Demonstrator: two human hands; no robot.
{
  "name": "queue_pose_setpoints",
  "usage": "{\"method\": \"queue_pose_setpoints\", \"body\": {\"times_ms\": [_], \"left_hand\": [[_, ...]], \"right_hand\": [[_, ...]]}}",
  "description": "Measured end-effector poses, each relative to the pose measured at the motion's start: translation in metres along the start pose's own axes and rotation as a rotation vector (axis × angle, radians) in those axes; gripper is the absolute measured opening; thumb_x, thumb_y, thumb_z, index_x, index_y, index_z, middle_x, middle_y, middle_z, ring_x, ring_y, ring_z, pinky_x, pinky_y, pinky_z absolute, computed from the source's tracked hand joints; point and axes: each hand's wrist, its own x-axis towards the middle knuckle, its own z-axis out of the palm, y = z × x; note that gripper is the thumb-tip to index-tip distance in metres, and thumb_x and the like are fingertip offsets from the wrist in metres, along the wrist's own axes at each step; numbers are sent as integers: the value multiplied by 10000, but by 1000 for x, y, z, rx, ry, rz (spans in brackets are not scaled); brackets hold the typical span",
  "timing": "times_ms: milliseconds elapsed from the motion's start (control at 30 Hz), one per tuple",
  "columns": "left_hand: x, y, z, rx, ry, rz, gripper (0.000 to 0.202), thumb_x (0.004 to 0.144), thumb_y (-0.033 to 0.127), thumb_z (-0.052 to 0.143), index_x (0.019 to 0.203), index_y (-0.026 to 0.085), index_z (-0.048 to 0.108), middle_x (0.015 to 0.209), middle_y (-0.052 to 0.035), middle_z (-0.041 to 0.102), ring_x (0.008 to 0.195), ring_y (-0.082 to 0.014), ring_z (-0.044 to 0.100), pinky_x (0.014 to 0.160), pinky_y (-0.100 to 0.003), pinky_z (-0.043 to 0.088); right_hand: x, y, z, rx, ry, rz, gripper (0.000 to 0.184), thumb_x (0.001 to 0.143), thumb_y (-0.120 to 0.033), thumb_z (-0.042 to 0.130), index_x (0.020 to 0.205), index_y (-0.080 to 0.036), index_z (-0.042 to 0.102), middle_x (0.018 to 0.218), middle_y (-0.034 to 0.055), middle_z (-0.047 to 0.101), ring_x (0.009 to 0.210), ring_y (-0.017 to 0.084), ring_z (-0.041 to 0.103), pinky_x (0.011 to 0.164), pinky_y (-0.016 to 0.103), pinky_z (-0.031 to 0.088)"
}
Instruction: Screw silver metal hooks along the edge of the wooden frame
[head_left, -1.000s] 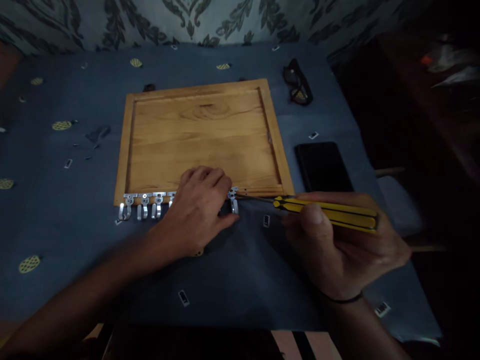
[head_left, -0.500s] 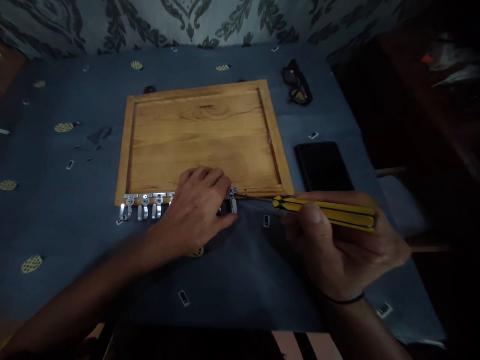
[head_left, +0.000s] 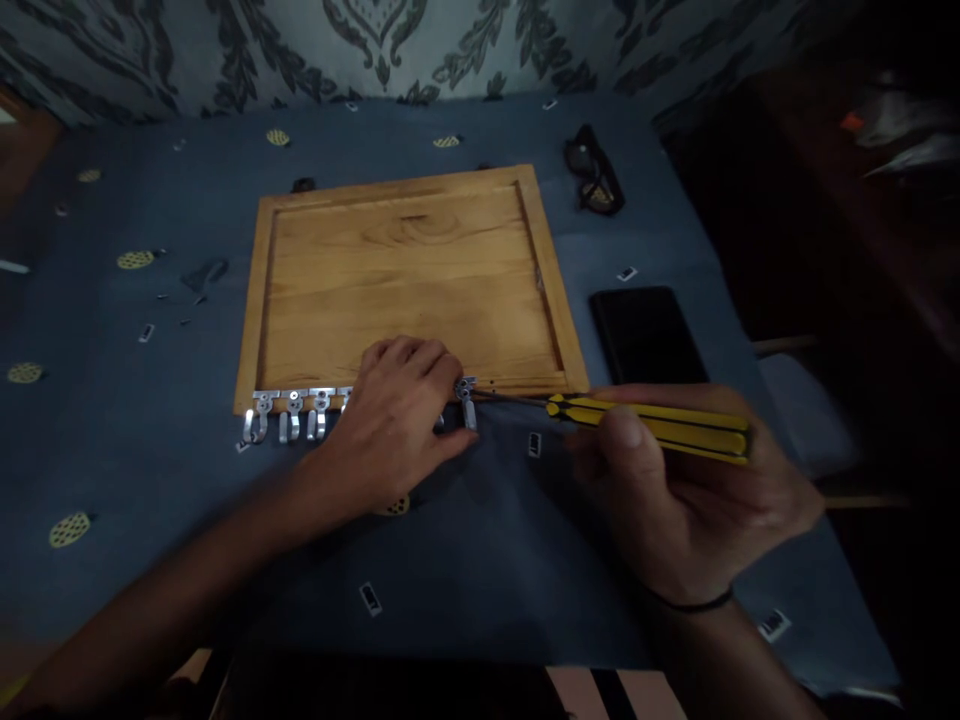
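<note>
A wooden framed board (head_left: 409, 290) lies flat on the table. Along its near edge runs a metal hook rail (head_left: 322, 395) with several silver hooks. My left hand (head_left: 401, 425) presses over the rail, fingers bent onto the board and thumb beside the rightmost hook (head_left: 469, 412); the middle of the rail is hidden under it. A yellow-and-black screwdriver (head_left: 660, 425) sits in my right hand (head_left: 690, 500), thumb along the handle. Its thin shaft points left, the tip at the right end of the rail; exact contact is too small to tell.
Right of the board lies a black phone (head_left: 649, 335), with dark-framed glasses (head_left: 595, 172) farther back. Several small dark pieces (head_left: 199, 300) are scattered at the left on the blue patterned tablecloth (head_left: 187, 560). A patterned curtain or wall covering (head_left: 420, 50) rises behind.
The whole view has shifted slightly. Both hands, the screwdriver and the board keep nearly the same places relative to one another.
</note>
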Motion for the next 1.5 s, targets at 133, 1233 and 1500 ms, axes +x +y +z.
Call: {"method": "queue_pose_setpoints", "body": {"times_ms": [133,1233,1500], "left_hand": [[1,1,2,10,25,-9,287,906,339,839,1099,188,690,1202,-102,750,1199,-346,658,1079,-529,483],[5,1,-1,39,-13,-43,350,863,356,894,1085,155,714,1198,-105,761,1190,-347,668,1063,-541,514],[4,0,2,34,13,-28,409,838,384,936,1098,169,705,1197,-94,762,1184,-343,670,1066,-533,509]], "right_hand": [[2,1,-1,-25,-7,-45,142,1003,-379,751,943,-255,783,668,-58,749,415,95,609,453,235,525],[-3,3,-5,-60,24,-32,170,1032,-406,708,969,-272,792,703,-49,753,467,95,625,494,255,508],[-3,2,-5,-49,21,-3,153,1007,-401,743,960,-267,800,695,-43,752,474,107,643,485,269,517]]}}
